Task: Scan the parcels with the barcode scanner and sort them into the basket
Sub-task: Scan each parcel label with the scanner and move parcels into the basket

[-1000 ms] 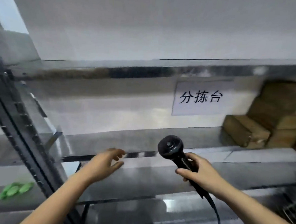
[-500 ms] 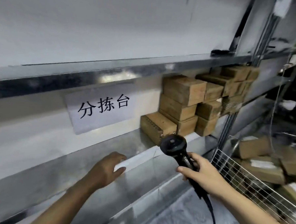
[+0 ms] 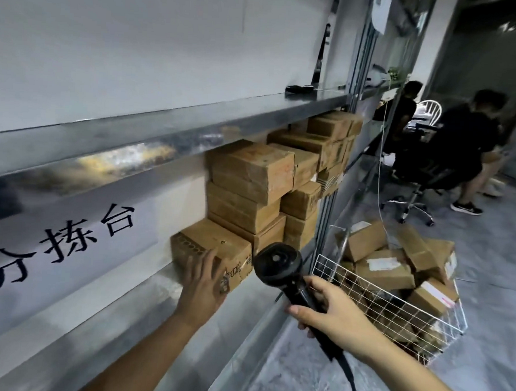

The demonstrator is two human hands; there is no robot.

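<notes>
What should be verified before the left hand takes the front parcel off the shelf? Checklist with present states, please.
1. Left hand on the front parcel: fingers lie flat against it, no grip yet. Not ok.
2. Barcode scanner gripped by its handle in the right hand. Ok.
3. Front parcel's top free of the stacked parcels beside it. Ok.
4. Barcode label facing the scanner. Cannot tell.
5. Room left in the wire basket, which is heaped with parcels. Cannot tell.
</notes>
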